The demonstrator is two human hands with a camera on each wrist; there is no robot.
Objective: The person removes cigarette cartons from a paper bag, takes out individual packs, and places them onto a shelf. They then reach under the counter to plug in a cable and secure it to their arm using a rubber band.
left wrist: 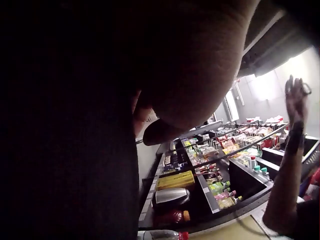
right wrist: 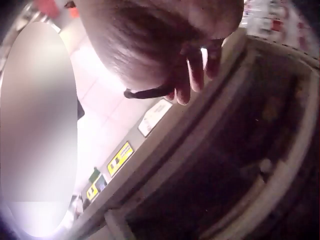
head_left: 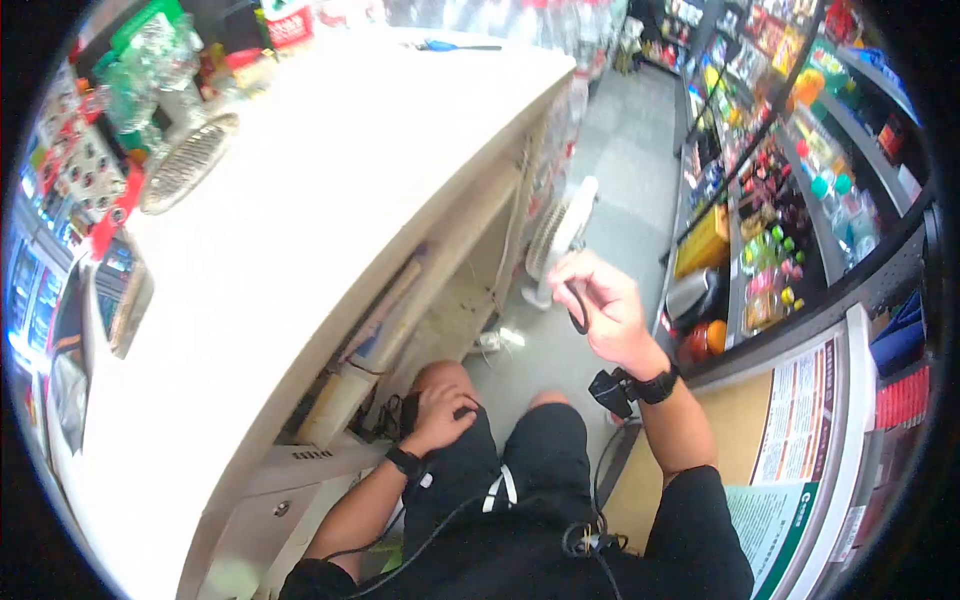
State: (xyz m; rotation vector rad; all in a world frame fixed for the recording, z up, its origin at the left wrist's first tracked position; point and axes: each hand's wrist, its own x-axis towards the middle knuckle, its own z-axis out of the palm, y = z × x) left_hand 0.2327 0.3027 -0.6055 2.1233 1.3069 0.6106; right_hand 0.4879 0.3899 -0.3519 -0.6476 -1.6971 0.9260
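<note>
A thin dark band [head_left: 577, 306] is pinched in the raised right hand [head_left: 608, 300], its fingers curled, in front of the chest. From the left wrist view, that right hand [left wrist: 297, 102] appears far off with a dark loop [left wrist: 307, 89] at its fingers. Close up in the right wrist view, the dark band [right wrist: 150, 93] comes out beside the palm of the right hand [right wrist: 160, 45]. The left hand [head_left: 440, 416] rests on the thigh with relaxed fingers and touches the dark shorts [head_left: 447, 475]; the left wrist view shows only part of it [left wrist: 195, 75], in shadow.
A white counter [head_left: 300, 200] curves along the left, with a brush-like oval item [head_left: 190, 163] on it. A white fan [head_left: 562, 230] stands on the floor ahead. Shelves of bottles [head_left: 770, 270] line the right side. Cables hang across the lap.
</note>
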